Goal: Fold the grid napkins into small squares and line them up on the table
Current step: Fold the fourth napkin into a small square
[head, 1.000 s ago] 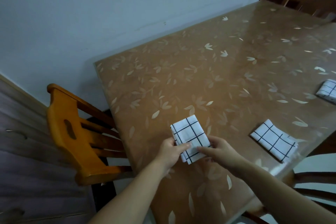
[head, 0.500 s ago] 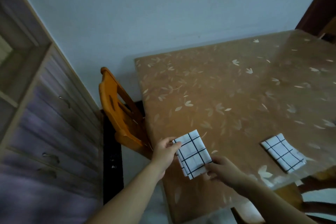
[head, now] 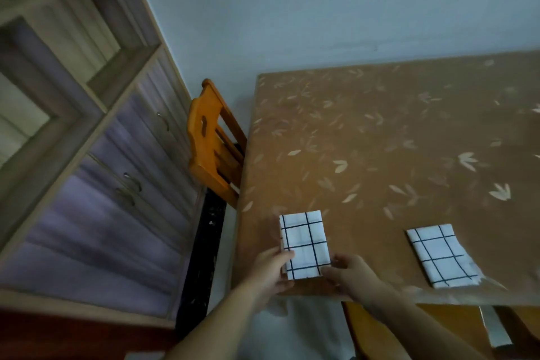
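Step in hand looks like placing/aligning: a folded napkin (head: 304, 244) lies flat on the table (head: 380, 140), close to its near-left corner. Left hand (head: 270, 270) holds the napkin's near-left corner, thumb on top, fingers hidden under or behind the cloth. Right hand (head: 349, 273) is at the near-right corner with fingertips touching the edge; whether it pinches or just presses, I can't tell. Second napkin (head: 441, 254) is already folded and sits well apart to the right, also near the front edge and turned slightly relative to the held one. The held napkin reads as a rectangle more than a square from this angle, though that could be lens distortion, so one more fold may or may not be due. Next move, by my read: square its edges to the table's front edge, match the second napkin's line, then release both hands. Risk: it's close to the edge, so a nudge could push it off. Orange chair (head: 210, 143) stands at the table's left side, and a cabinet (head: 96, 184) beyond it.
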Tool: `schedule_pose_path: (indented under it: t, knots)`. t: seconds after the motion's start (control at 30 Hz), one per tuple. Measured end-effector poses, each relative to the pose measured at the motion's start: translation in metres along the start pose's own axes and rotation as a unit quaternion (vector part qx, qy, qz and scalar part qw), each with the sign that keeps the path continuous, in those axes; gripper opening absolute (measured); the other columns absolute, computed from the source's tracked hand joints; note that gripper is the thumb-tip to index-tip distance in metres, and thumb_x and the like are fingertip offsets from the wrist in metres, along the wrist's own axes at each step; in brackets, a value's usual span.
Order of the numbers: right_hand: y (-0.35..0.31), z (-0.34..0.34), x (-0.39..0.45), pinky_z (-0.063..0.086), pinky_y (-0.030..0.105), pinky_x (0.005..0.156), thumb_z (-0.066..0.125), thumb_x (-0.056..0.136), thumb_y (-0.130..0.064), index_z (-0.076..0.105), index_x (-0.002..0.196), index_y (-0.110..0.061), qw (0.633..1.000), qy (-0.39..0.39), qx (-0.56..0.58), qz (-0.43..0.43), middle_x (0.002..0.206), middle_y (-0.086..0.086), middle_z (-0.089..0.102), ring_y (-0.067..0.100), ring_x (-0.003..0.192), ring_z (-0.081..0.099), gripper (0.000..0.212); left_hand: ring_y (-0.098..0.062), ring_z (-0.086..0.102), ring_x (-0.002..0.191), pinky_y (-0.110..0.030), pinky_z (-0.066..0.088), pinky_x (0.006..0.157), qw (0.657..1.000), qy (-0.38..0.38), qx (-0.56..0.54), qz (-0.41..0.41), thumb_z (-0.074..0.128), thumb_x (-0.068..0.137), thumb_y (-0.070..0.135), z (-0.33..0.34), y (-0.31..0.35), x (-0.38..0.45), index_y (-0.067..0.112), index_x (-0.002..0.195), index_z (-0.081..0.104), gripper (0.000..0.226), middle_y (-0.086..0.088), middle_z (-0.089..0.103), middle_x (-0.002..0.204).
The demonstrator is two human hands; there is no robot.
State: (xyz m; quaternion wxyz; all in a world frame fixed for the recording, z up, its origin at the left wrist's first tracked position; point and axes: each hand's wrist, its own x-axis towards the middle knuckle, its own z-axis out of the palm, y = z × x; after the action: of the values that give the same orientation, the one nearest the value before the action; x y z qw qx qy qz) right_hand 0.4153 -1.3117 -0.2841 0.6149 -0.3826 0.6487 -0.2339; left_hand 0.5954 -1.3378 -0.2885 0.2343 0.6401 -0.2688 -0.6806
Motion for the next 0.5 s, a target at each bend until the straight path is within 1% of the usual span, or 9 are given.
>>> schedule_pose_path:
  t: [0.03, 0.1, 0.17, 0.23, 0.27, 0.3, 0.37, 0.4, 0.5]
  knots:
    - [0.003, 0.002, 0.0, 0.054, 0.026, 0.067, 0.065, 0.087, -0.004, 0.068, 0.097, -0.01, 1.0, 0.008, -0.007, 0.007, 0.086, 0.004, 0.073, 0.008, 0.065, 0.068, 0.011, -0.02, 0.071, 0.084, -0.028, 0.054, 0.064, 1.0, 0.007, 0.012, -0.001, 0.057, 0.095, 0.017, 0.002, -0.006, -0.004, 0.02, 0.102, 0.065, 0.011, -0.004, 0.073, 0.096]
    - [0.006, 0.007, -0.002, 0.05, 0.013, 0.054, 0.065, 0.088, -0.006, 0.067, 0.099, -0.011, 1.0, 0.025, -0.017, 0.008, 0.079, -0.004, 0.07, -0.002, 0.053, 0.065, 0.012, -0.018, 0.07, 0.081, -0.025, 0.05, 0.061, 0.999, 0.017, 0.029, 0.0, 0.054, 0.095, 0.01, 0.004, -0.015, -0.006, 0.022, 0.101, 0.064, 0.016, -0.001, 0.073, 0.096]
    - [0.008, 0.01, -0.002, 0.04, 0.003, 0.044, 0.062, 0.09, -0.005, 0.066, 0.103, -0.008, 0.998, 0.055, -0.012, -0.001, 0.076, -0.01, 0.064, -0.001, 0.05, 0.061, 0.014, -0.015, 0.067, 0.075, -0.023, 0.047, 0.058, 0.998, 0.024, 0.045, 0.024, 0.052, 0.095, 0.005, 0.006, -0.018, -0.003, 0.022, 0.098, 0.063, 0.021, 0.001, 0.072, 0.093]
    - [0.003, 0.012, -0.004, 0.034, 0.0, 0.04, 0.056, 0.093, -0.004, 0.063, 0.102, -0.011, 0.997, 0.076, -0.023, 0.001, 0.075, -0.01, 0.059, -0.003, 0.052, 0.054, 0.014, -0.012, 0.064, 0.069, -0.021, 0.047, 0.058, 0.996, 0.036, 0.066, 0.053, 0.05, 0.094, 0.001, 0.009, -0.018, 0.004, 0.023, 0.094, 0.062, 0.025, 0.003, 0.071, 0.088]
    - [0.011, 0.011, 0.006, 0.037, 0.001, 0.043, 0.054, 0.093, -0.006, 0.063, 0.102, -0.012, 0.995, 0.09, -0.029, 0.007, 0.076, -0.009, 0.06, -0.004, 0.057, 0.055, 0.014, -0.01, 0.064, 0.068, -0.02, 0.048, 0.059, 0.995, 0.037, 0.072, 0.061, 0.051, 0.094, 0.0, 0.012, -0.018, 0.007, 0.025, 0.093, 0.062, 0.027, 0.004, 0.07, 0.087]
    - [0.016, 0.011, 0.012, 0.045, 0.006, 0.05, 0.053, 0.093, -0.009, 0.064, 0.104, -0.011, 0.993, 0.111, -0.037, 0.014, 0.081, -0.007, 0.064, -0.001, 0.065, 0.06, 0.016, -0.009, 0.064, 0.068, -0.018, 0.048, 0.059, 0.994, 0.035, 0.074, 0.069, 0.051, 0.093, -0.001, 0.015, -0.019, 0.01, 0.025, 0.091, 0.062, 0.028, 0.006, 0.07, 0.085]
    - [0.024, 0.012, 0.02, 0.059, 0.029, 0.069, 0.054, 0.089, -0.017, 0.066, 0.113, -0.014, 0.986, 0.156, -0.062, 0.016, 0.092, -0.004, 0.069, 0.013, 0.081, 0.067, 0.027, -0.008, 0.064, 0.066, -0.015, 0.049, 0.056, 0.993, 0.035, 0.08, 0.079, 0.053, 0.092, -0.002, 0.021, -0.023, 0.016, 0.023, 0.095, 0.062, 0.028, 0.006, 0.068, 0.084]
    - [0.029, 0.011, 0.024, 0.06, 0.037, 0.075, 0.055, 0.087, -0.018, 0.066, 0.113, -0.016, 0.983, 0.169, -0.074, 0.014, 0.094, -0.003, 0.07, 0.017, 0.084, 0.068, 0.029, -0.008, 0.065, 0.065, -0.016, 0.049, 0.055, 0.992, 0.041, 0.089, 0.084, 0.055, 0.091, -0.002, 0.024, -0.027, 0.021, 0.019, 0.102, 0.063, 0.026, 0.004, 0.068, 0.085]
    - [0.035, 0.011, 0.026, 0.059, 0.041, 0.077, 0.058, 0.086, -0.018, 0.062, 0.106, -0.02, 0.975, 0.2, -0.096, 0.015, 0.095, -0.002, 0.068, 0.018, 0.085, 0.067, 0.021, -0.008, 0.066, 0.063, -0.017, 0.049, 0.055, 0.984, 0.054, 0.13, 0.107, 0.059, 0.089, 0.001, 0.025, -0.041, 0.026, 0.015, 0.121, 0.057, 0.035, -0.004, 0.069, 0.089]
